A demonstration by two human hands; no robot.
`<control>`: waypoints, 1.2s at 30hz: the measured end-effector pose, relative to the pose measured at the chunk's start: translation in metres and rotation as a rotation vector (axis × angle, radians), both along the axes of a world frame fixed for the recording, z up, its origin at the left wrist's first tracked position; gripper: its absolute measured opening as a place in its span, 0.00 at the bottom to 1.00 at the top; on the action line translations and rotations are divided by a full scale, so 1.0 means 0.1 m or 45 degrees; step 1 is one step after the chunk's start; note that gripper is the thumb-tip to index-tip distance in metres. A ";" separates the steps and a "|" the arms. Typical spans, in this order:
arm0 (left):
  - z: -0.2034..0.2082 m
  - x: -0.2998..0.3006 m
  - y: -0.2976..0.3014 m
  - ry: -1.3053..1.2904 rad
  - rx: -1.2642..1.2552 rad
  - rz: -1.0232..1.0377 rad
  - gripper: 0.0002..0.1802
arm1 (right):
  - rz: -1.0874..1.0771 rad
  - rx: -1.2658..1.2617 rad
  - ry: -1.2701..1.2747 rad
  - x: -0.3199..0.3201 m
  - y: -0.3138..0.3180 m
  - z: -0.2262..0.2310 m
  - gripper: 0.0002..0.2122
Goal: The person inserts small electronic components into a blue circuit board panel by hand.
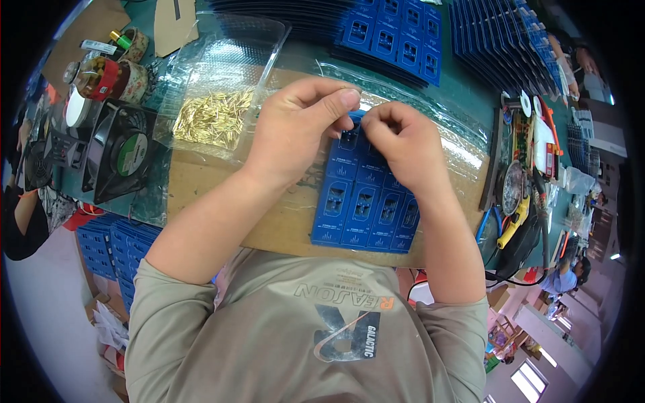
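A blue circuit-board panel [363,213], divided into several small boards with dark parts in them, lies on the brown work board [282,218] in front of me. Over its far left corner is my left hand [295,127], thumb and forefinger pinched together. Anything between those fingertips is too small to make out. My right hand [408,144] is closed with curled fingers at the panel's far edge and covers its upper right part. What the right fingers hold is hidden. Left of my hands, a clear plastic tray [222,57] holds a heap of small gold-coloured pins [213,119].
More blue panels [393,40] are stacked at the back, with a row of upright ones [504,43] at the far right. A black fan [124,151] and a jar [101,77] stand left. Tools, including a yellow-handled one [514,221], lie right.
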State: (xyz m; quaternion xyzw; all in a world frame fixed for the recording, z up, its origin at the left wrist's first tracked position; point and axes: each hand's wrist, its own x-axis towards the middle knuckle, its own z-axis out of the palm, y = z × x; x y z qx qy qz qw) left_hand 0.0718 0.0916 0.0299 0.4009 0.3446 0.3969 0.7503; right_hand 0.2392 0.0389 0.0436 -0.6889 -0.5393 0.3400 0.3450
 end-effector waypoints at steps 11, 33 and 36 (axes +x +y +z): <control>-0.01 -0.02 0.00 -0.024 -0.010 -0.007 0.11 | 0.161 -0.161 -0.358 -0.07 0.03 0.12 0.10; 0.00 0.01 -0.01 -0.045 0.000 0.044 0.11 | 0.134 -0.109 -0.410 -0.11 0.03 0.12 0.10; 0.00 0.01 -0.01 -0.041 -0.007 0.046 0.11 | 0.157 -0.118 -0.425 -0.10 0.04 0.11 0.09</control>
